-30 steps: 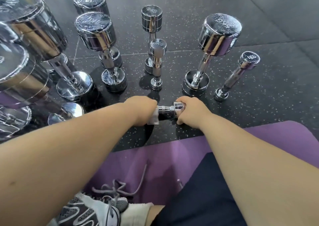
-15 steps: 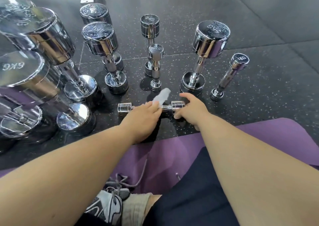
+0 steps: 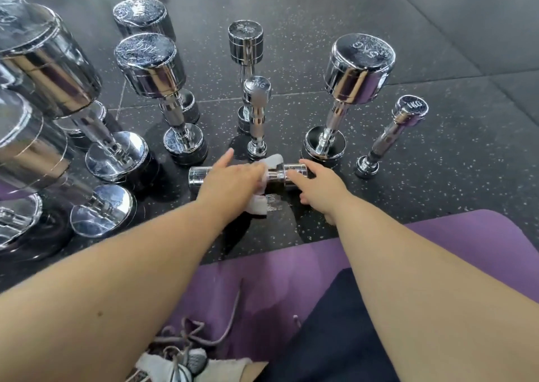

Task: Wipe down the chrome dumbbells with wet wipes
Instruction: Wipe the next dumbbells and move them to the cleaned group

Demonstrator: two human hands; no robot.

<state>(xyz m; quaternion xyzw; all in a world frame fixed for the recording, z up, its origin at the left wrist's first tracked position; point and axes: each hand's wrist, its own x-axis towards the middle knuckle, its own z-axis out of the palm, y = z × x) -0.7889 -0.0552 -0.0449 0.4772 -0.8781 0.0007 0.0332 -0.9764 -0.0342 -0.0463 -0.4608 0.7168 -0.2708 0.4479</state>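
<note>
A small chrome dumbbell lies sideways on the black rubber floor just ahead of the purple mat. My left hand lies over its handle and holds a white wet wipe against the bar; the wipe shows above and below my fingers, and my thumb sticks out away from me. My right hand rests its straight fingers on the dumbbell's right head. The middle of the handle is hidden under my left hand.
Several chrome dumbbells stand upright around it: a 1 kg one just behind, a large one behind right, a thin 1 kg one far right, big ones at left. The purple mat, my shoe and leg lie near me.
My left hand lifted the wipe off the handle half a second ago and has now laid it back over the bar. The view shifted slightly; my right hand stayed at the right head.
</note>
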